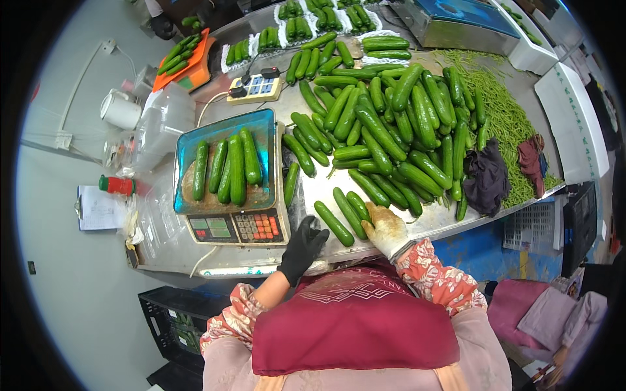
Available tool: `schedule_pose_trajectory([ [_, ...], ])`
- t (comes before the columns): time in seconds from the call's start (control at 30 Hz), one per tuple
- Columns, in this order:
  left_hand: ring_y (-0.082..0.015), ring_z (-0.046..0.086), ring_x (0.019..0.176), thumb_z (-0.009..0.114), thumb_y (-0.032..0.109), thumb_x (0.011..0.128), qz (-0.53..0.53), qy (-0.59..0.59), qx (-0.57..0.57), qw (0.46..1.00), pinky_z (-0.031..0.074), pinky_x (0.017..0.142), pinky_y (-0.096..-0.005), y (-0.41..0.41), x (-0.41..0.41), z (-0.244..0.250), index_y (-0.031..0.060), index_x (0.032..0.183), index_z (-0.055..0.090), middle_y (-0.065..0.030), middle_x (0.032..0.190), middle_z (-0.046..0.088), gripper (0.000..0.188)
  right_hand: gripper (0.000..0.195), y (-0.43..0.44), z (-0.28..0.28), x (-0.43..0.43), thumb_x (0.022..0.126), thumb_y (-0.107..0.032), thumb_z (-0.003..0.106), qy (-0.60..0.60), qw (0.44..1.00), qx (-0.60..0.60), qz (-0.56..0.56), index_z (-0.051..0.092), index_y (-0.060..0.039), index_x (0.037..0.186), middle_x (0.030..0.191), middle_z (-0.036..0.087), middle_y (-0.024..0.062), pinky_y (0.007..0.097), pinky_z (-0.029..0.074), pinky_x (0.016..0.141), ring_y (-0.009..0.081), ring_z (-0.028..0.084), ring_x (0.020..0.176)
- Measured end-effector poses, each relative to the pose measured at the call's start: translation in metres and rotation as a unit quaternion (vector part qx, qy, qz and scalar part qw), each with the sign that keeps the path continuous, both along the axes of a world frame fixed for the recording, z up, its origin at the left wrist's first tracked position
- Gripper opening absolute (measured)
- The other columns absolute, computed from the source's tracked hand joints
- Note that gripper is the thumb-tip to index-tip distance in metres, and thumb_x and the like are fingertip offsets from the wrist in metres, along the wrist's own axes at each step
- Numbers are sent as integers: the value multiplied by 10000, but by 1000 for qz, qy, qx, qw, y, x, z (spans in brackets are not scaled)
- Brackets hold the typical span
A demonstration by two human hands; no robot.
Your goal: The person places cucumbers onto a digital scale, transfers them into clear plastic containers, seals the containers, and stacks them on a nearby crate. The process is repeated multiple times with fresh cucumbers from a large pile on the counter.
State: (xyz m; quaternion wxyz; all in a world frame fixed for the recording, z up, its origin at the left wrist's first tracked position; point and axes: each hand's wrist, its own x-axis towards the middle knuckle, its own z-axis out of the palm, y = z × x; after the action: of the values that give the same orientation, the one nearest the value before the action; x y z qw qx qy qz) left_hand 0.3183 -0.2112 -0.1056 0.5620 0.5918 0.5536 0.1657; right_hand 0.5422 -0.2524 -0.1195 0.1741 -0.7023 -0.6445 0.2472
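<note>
My right hand [386, 228], in a soiled white glove, grips the lower end of a short-looking cucumber [358, 205] at the table's front. Two more cucumbers lie to its left, a middle one [347, 209] and an outer one [334, 223]. My left hand [304, 247], black-gloved, is just left of them with fingers bent and apart, nothing visible in it. Left of that hand stands a digital scale [210, 229]; several cucumbers [236, 168] rest on its blue-rimmed pan [266, 137]. A large heap of cucumbers [376, 127] spreads beyond my hands.
Green beans [508, 112] are piled at the right, with a dark cloth [486, 178] on their near side. Behind the scale lies a power strip [255, 89]. An orange scale [208, 54] bears cucumbers farther back. Black crates [171, 317] stand below the table at left.
</note>
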Motion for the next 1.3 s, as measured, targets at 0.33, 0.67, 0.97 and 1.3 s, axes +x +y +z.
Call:
schedule_pose_trajectory([
  [0.33, -121, 555, 938, 605, 226, 886, 74, -287, -166, 941, 469, 788, -265, 14, 30, -12, 48, 1198, 461, -39, 1067, 562, 387, 424, 26, -14, -35, 842, -168, 636, 453, 848, -273, -32, 517, -5, 1215, 1021, 612, 85, 257, 471, 807, 134, 563, 932],
  [0.67, -185, 537, 1067, 670, 193, 829, 98, -239, 83, 963, 450, 892, -324, 72, -67, 81, -9, 1336, 366, -118, 1227, 526, 625, 383, 93, 98, -124, 890, -133, 584, 656, 739, -147, 35, 467, 22, 1220, 1103, 576, 57, 246, 435, 858, 107, 534, 966],
  [0.97, -386, 409, 1210, 448, 458, 885, -25, 378, 360, 853, 300, 1013, -462, 163, -151, 73, 15, 1373, 334, -247, 1330, 416, 669, 784, 165, 92, -209, 818, -55, 638, 627, 774, -84, 24, 184, -115, 1454, 1434, 325, 167, 341, 334, 1036, 279, 388, 1269],
  [1.3, -345, 411, 1230, 457, 217, 931, 16, 132, 554, 822, 326, 1025, -421, 138, -106, 111, 14, 1312, 380, -186, 1345, 420, 439, 518, 60, 88, 9, 764, -84, 630, 20, 974, 208, -87, 479, -35, 1257, 1166, 559, 175, 379, 416, 962, 314, 530, 1099],
])
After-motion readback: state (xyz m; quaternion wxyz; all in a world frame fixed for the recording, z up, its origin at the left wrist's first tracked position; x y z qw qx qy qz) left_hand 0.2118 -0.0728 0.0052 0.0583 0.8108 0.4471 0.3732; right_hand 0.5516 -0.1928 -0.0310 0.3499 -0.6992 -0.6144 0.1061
